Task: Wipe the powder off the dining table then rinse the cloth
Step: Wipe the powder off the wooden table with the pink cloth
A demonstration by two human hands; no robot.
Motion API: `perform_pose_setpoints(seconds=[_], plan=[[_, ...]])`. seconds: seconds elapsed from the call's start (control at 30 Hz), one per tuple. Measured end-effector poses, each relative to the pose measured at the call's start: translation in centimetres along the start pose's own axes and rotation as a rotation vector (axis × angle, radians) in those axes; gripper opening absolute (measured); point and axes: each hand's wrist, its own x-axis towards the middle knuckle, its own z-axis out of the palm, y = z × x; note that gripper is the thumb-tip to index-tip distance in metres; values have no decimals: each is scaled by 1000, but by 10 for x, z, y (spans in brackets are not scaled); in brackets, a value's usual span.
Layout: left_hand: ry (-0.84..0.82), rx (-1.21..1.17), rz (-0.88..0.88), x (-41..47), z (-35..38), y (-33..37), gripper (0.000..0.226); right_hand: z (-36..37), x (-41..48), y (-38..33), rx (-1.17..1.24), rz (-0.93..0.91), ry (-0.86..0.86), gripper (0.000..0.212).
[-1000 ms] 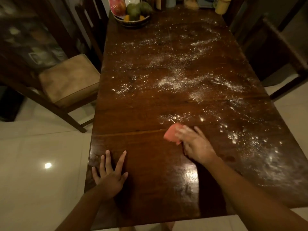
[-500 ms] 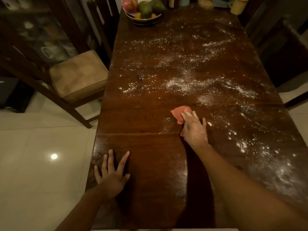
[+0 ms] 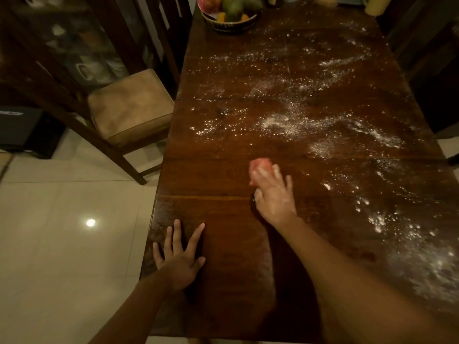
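Head cam, fwd-down over table (image 3: 218, 177)

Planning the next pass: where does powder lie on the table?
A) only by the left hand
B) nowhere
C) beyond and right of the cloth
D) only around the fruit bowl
C: powder is strewn over the table beyond the cloth and along the table's right side; the wood by the left hand looks bare.

The table (image 3: 223, 175) is showing dark, glossy varnished wood under matt white powder (image 3: 285, 122); the pink cloth (image 3: 259, 164) is looking soft, and the tiled floor (image 3: 62, 239) is gleaming.
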Motion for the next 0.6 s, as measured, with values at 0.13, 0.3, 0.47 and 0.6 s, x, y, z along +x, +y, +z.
perform_pose_setpoints(seconds=[0.13,0.3,0.47,0.6], plan=[[19,22,-13,0,2,1,71,11,-41,7,-59,-602,-297,58],[4,7,6,-1,0,1,71,-5,-72,68,-165,-371,-117,60],[20,2,5,-1,-1,2,71,-10,-58,27,-26,397,103,61],[8,10,-4,-2,-1,3,72,13,-72,4,-79,-236,-127,68]])
